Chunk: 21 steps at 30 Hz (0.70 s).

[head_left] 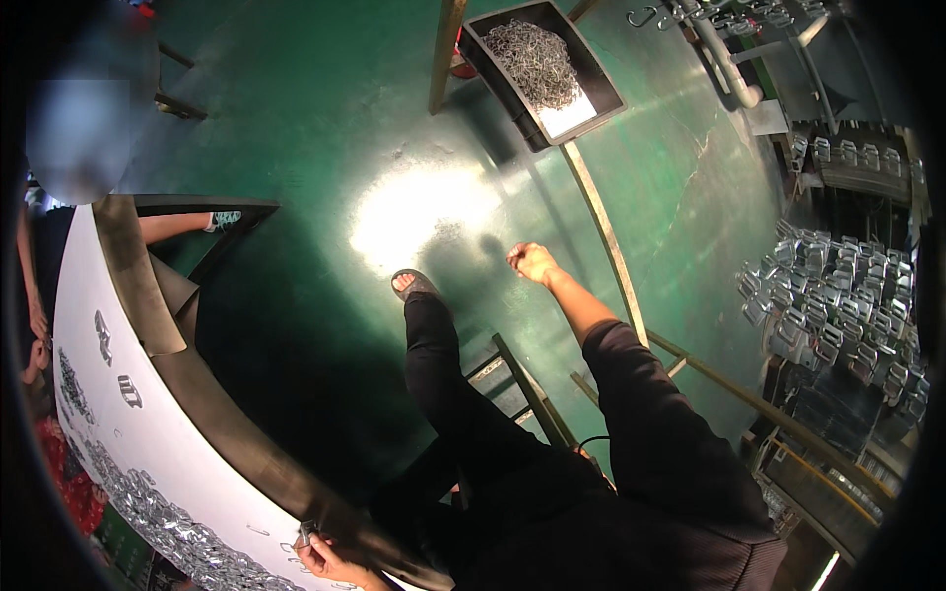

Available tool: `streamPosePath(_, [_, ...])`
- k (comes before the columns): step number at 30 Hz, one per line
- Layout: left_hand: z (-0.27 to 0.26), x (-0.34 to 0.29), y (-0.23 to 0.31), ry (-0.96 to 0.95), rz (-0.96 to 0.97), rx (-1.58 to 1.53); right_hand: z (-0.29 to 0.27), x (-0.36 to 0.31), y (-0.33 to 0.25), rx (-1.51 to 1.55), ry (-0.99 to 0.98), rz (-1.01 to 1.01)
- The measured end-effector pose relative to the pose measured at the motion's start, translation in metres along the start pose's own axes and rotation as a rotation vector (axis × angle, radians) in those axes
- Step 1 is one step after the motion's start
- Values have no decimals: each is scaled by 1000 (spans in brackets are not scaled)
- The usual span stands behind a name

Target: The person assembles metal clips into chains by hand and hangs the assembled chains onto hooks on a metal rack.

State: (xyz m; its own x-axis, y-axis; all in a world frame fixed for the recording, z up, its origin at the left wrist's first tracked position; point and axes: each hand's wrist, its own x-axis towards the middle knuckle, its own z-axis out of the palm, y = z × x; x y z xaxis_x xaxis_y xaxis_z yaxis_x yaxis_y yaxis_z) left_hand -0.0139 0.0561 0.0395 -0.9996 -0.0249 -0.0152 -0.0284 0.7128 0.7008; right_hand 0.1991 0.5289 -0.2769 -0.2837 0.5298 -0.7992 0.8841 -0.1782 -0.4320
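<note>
At the near edge of the white tabletop (212, 433), my left hand (330, 565) is closed, its fingertips pinching a small metal piece (307, 533) whose exact kind I cannot make out. A few thin wire hooks (258, 531) lie beside it. A long heap of shiny metal pieces (168, 512) spreads over the table to the left. My right hand (533, 262) is held out in the air over the green floor, fingers curled together; whether anything small is inside is hidden.
A dark bin (609, 96) of wire parts (532, 64) stands ahead on a wooden frame (606, 236). Many metal clips (838, 305) fill racks at right. Two metal pieces (129, 391) lie farther up the table. Another person's hand (35, 360) is at the table's far side.
</note>
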Motion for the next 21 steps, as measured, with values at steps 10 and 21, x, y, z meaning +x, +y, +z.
streamPosePath(10, [0,6,-20,127,-111,-456,-14,55,-20,210,54,-29])
streamPosePath(21, [2,-4,-25,35,-10,-727,41,-38,-104,-100,-172,22])
